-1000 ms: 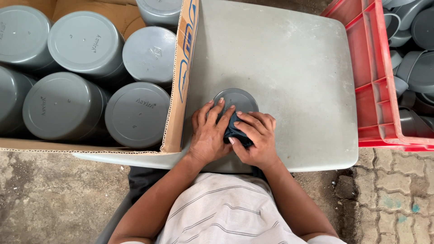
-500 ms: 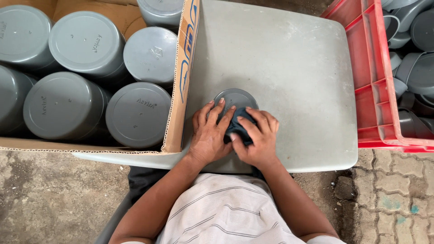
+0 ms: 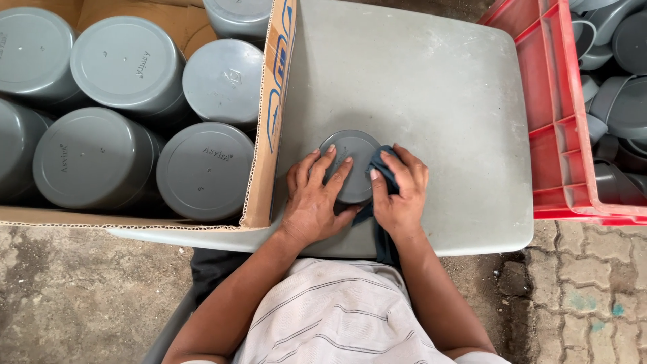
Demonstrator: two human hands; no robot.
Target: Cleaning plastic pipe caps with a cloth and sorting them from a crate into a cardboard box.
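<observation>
The round grey plastic cap point(image 3: 350, 164) lies flat, closed face up, on the pale grey bench point(image 3: 431, 81), right under the fingers of both hands. The left hand point(image 3: 313, 202) is spread open over the cap's near-left side, its fingers splayed across the top and pressing down, not curled round the rim. The right hand point(image 3: 401, 192) sits just to the right of it, its fingers bent and pinching a dark blue cloth point(image 3: 381, 165) against the cap's right edge; a fold of the cloth trails back below this hand toward the person's striped shirt point(image 3: 337, 317). The cap therefore lies between the two hands and slightly ahead of them. Being round, it has no long axis; its flat face looks straight up. Both hands touch it, the left covering more of it.

Left of the left hand stands an open brown cardboard box point(image 3: 266, 135) packed with larger grey caps point(image 3: 205, 168). Well to the right of the right hand is a red plastic crate point(image 3: 559, 148) of grey pipe fittings point(image 3: 623, 101).
</observation>
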